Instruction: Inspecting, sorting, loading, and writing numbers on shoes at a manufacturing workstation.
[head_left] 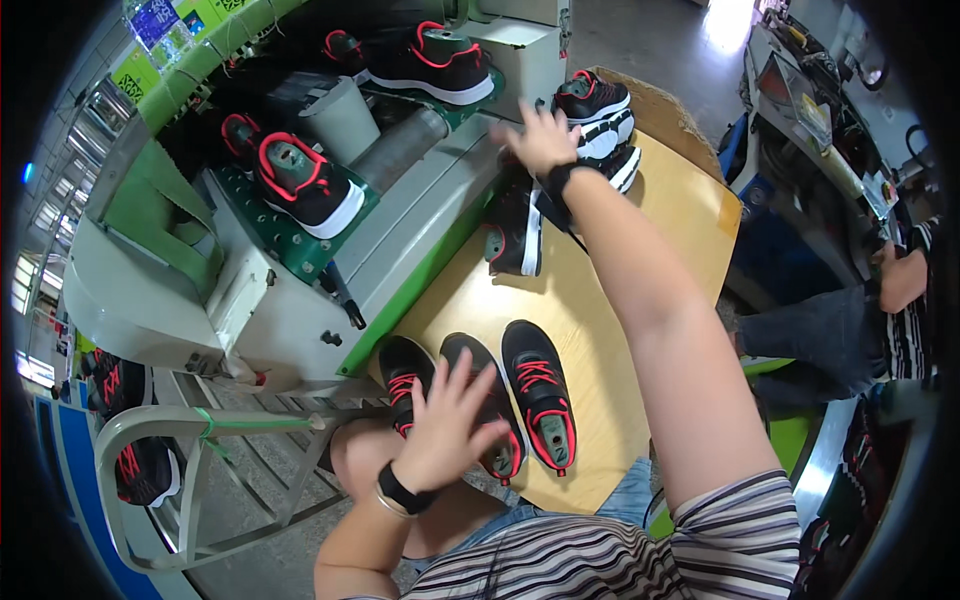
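Note:
Three black sneakers with red laces and red collars lie on the wooden board in front of me; the rightmost sneaker (534, 372) is in plain sight. My left hand (445, 430) hovers or rests over the other two, fingers spread, partly covering the middle sneaker (466, 350) and the left sneaker (402, 362). Whether it touches them I cannot tell. Farther off, my right hand (545, 140) reaches out with fingers apart, beside a pile of sneakers (600, 98) with white soles. Just below that hand, a sneaker on its side (513, 235) shows its white sole edge.
On the left a pale machine (400, 215) carries sneakers (305, 190) on green plates, with another pair (440, 65) farther back. A metal rack (255, 425) stands lower left, near more sneakers (145, 470). Cardboard (675, 115) borders the wooden board (610, 330). Another person (905, 280) is at right.

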